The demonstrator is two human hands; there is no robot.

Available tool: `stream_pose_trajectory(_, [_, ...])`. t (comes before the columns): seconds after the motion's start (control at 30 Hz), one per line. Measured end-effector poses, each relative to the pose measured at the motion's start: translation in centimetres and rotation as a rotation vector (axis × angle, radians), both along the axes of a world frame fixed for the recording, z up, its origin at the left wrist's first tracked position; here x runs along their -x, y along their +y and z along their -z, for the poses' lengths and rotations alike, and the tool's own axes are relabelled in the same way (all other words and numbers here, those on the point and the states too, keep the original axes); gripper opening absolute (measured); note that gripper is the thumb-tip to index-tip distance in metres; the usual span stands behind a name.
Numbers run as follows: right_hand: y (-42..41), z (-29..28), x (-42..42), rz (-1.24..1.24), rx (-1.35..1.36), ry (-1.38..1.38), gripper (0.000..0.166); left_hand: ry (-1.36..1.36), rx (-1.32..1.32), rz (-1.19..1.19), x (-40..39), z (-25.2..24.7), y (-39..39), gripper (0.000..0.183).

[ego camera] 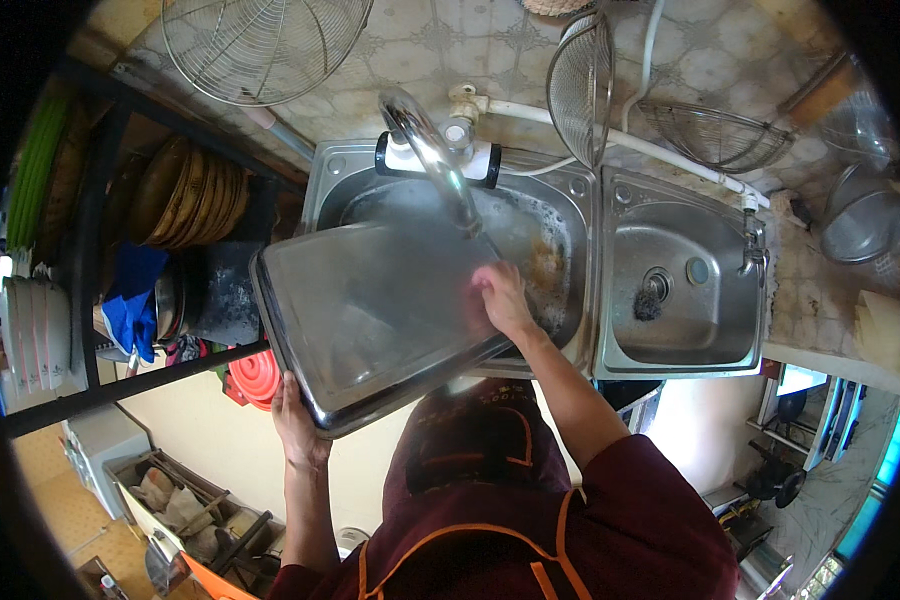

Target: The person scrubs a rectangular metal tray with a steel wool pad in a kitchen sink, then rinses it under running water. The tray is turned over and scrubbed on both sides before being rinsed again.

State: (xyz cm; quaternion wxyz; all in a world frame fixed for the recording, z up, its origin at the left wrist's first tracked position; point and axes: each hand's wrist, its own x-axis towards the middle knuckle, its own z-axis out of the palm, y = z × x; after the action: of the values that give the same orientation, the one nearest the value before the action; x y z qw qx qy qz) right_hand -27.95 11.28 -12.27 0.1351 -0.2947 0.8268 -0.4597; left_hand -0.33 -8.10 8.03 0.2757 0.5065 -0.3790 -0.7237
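Note:
A large rectangular stainless-steel tray (390, 315) lies tilted across the left sink basin (570, 307), its near left corner jutting past the counter edge. My left hand (298, 420) grips that corner from the side, thumb along the rim. Towards the tray's right end, my right hand (504, 304) is curled against the broad face. Something pink (483, 280) shows at its fingers, mostly hidden and blurred, with a reddish tint on the metal below. The chrome faucet (435, 161) arches over the tray. Whitish suds and a brownish patch show in the basin.
To the right, a smaller sink basin (682, 300) holds a dark scouring ball (647, 304) by its drain. Wire strainers (581, 90) hang at the wall. A black rack (90, 247) with stacked plates (187, 199) stands left, a red plastic lid (255, 377) beneath.

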Motion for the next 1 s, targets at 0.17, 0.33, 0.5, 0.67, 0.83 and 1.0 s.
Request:
stream_pose_trajectory(0.17, [-0.2, -0.9, 0.1, 0.005, -0.076, -0.094, 0.034, -0.020, -0.003, 0.007, -0.5, 0.3, 0.0, 0.033])
stream_pose_trajectory(0.33, [0.1, -0.6, -0.3, -0.036, -0.069, -0.051, 0.038, -0.012, -0.010, 0.000, -0.2, -0.2, 0.1, 0.035])
stream_pose_trajectory(0.5, [-0.5, -0.3, -0.4, -0.012, -0.022, -0.063, 0.031, -0.017, 0.000, -0.001, -0.2, 0.1, -0.1, 0.036])
stream_pose_trajectory(0.67, [0.0, -1.3, -0.3, -0.012, -0.012, -0.062, 0.030, -0.004, 0.009, -0.007, -0.4, 0.0, 0.2, 0.034])
stream_pose_trajectory(0.83, [0.6, -0.8, 0.8, -0.116, 0.085, -0.004, 0.032, -0.021, 0.019, 0.008, -0.3, 0.4, 0.1, 0.033])
stream_pose_trajectory(1.0, [-0.3, -0.9, 0.5, -0.102, 0.071, -0.167, 0.036, -0.042, 0.016, -0.005, 0.4, -0.2, 0.5, 0.032])
